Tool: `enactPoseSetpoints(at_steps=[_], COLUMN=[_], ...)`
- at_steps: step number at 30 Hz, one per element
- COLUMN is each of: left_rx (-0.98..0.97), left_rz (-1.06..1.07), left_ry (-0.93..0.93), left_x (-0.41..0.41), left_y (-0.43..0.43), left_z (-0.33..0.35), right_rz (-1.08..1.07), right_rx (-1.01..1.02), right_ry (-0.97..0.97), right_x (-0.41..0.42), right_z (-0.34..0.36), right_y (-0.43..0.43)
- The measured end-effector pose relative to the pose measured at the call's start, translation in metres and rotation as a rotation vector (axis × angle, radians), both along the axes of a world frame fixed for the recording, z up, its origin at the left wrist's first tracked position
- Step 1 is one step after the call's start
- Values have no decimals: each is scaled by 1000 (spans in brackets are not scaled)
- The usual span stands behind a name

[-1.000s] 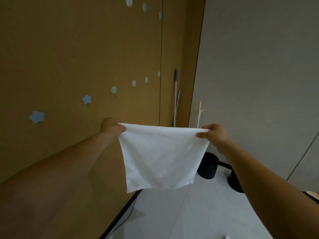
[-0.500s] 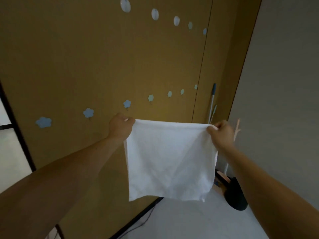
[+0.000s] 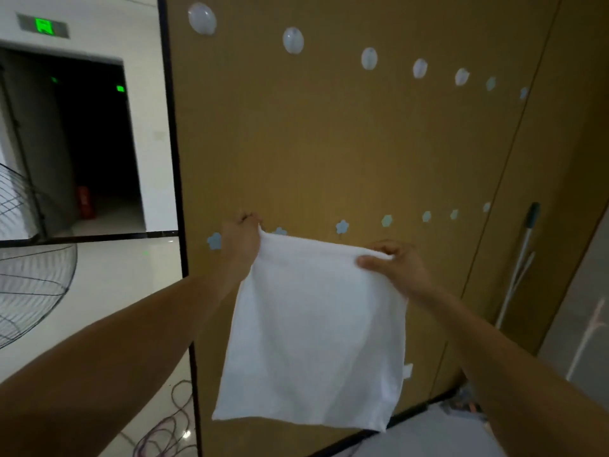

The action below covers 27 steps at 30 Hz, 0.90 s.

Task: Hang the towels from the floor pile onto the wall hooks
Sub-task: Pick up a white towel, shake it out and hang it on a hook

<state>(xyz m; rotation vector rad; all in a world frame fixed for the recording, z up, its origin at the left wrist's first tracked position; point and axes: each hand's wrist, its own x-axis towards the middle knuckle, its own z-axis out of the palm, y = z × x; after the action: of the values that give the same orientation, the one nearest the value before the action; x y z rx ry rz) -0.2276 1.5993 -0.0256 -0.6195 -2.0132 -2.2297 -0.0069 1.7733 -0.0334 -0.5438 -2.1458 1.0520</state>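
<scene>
A white towel point(image 3: 313, 338) hangs spread in front of the brown wall panel point(image 3: 329, 143). My left hand point(image 3: 240, 240) pinches its upper left corner close to the wall, between two blue flower-shaped hooks point(image 3: 214, 240). My right hand point(image 3: 395, 263) grips the upper right corner, a little lower. A row of blue flower hooks point(image 3: 342, 226) runs rightward at hand height. A second row of round white hooks point(image 3: 292, 40) runs higher up. The floor pile is out of view.
A mop handle point(image 3: 517, 265) leans on the wall at the right. To the left of the panel's black edge point(image 3: 178, 225) is a dark doorway point(image 3: 95, 143) and a wire fan guard point(image 3: 29, 258). Cables point(image 3: 168, 427) lie on the floor at lower left.
The view has swung left and upward, revealing the doorway and fan. Both hands carried the towel closer to the wall, the left hand now up at the lower hook row.
</scene>
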Motion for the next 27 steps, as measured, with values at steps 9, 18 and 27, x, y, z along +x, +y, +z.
enactPoseSetpoints(at_steps=[9, 18, 27], left_rx=[-661, -389, -263], left_rz=[-400, -261, 134], left_ry=[477, 448, 779], left_x=[-68, -148, -187], left_y=[-70, -90, -71], left_z=[54, 111, 192], right_rz=[-40, 125, 225], right_rx=[152, 151, 36], right_ry=[181, 267, 465], right_x=[-136, -226, -294], right_z=[41, 96, 190], right_y=[-42, -77, -76])
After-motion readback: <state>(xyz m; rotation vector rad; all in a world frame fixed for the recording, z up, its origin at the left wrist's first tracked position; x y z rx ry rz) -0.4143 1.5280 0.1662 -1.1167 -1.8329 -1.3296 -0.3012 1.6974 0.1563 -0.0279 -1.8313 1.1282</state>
